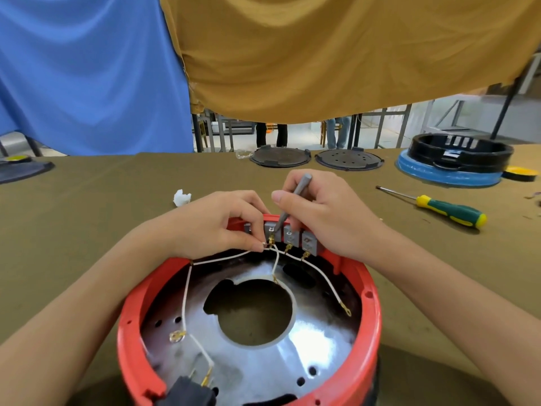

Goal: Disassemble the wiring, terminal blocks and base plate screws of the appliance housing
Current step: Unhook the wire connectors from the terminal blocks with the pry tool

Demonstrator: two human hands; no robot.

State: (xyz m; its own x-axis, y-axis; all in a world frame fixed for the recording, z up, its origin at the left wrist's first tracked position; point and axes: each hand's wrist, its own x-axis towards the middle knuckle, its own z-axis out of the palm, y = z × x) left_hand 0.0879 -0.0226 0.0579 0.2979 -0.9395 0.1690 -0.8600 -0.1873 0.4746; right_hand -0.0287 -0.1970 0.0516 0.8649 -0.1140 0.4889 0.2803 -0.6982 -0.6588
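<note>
Terminal blocks [288, 237] between hands, tool tip touching

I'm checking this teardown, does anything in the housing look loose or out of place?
Yes. One white wire on the right of the red housing hangs free, its ring terminal attached to nothing. A crumpled white scrap lies on the table.
</note>
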